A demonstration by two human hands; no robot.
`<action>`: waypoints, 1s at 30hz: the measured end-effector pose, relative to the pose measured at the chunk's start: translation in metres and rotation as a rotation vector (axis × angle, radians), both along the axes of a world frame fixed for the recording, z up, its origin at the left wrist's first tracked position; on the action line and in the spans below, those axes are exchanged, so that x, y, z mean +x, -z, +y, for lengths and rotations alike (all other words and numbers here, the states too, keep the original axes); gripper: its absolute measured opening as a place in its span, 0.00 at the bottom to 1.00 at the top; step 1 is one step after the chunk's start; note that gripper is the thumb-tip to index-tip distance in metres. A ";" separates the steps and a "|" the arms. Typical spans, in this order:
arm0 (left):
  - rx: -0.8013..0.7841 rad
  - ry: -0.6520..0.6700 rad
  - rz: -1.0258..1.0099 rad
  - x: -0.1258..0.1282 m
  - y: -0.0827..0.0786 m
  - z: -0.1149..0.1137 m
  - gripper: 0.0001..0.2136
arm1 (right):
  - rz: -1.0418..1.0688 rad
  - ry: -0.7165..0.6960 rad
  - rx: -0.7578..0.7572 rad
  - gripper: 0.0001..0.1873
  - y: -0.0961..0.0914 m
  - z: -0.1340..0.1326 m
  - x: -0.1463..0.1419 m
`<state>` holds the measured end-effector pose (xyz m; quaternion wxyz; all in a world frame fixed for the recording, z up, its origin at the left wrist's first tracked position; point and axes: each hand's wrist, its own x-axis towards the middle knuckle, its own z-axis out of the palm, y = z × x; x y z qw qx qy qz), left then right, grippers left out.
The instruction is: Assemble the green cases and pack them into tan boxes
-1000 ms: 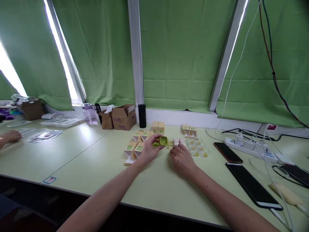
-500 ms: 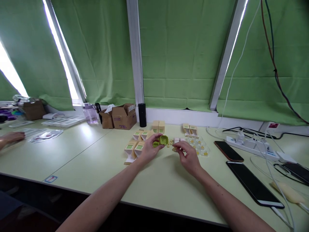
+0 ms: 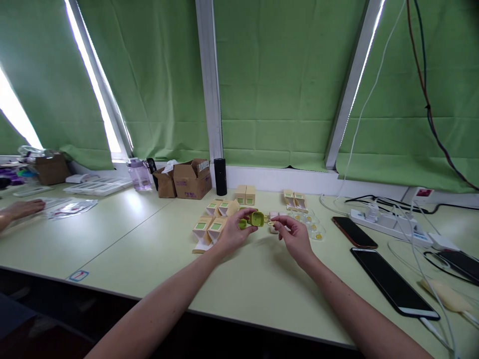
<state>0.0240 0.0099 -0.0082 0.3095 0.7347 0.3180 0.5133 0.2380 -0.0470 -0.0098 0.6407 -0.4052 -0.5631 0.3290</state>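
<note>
A small green open case with rounded corners (image 3: 257, 219) is held by my left hand (image 3: 234, 233), its hollow inside facing me. A second green half shows beside it, partly behind my fingers. My right hand (image 3: 297, 238) pinches a small pale yellow piece (image 3: 271, 224) between thumb and fingertips, just right of the case and apart from it. Its exact kind is too small to tell. Behind the right fingers lie small pale pink blocks (image 3: 274, 214). Clear plastic packs with yellow spots (image 3: 316, 230) rest right of them, partly hidden by the hand.
Cream boxes with green squares (image 3: 200, 227) stand left of my left hand, with others behind. Two phones, a power strip (image 3: 391, 229) and cables lie on the right. Cardboard boxes (image 3: 192, 180) and a black cylinder (image 3: 220, 177) stand at the back. Another person's hand (image 3: 26, 208) is far left.
My right hand has risen slightly with the pale yellow piece, which now shows more clearly. The green case has shifted a little to the right. At far left the other person's hand has moved right.
</note>
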 end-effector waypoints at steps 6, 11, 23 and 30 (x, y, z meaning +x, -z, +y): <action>-0.017 -0.022 0.063 0.000 -0.003 -0.005 0.24 | 0.162 -0.009 -0.176 0.35 -0.007 0.003 0.004; -0.022 0.006 0.066 0.001 -0.006 -0.009 0.24 | 0.216 -0.030 -0.199 0.36 -0.011 -0.001 0.003; -0.029 0.033 0.057 0.001 -0.002 -0.008 0.24 | 0.277 -0.142 -0.152 0.30 -0.011 -0.004 0.003; -0.014 0.038 0.044 0.002 -0.003 -0.009 0.23 | 0.234 -0.158 -0.059 0.25 -0.007 -0.002 0.002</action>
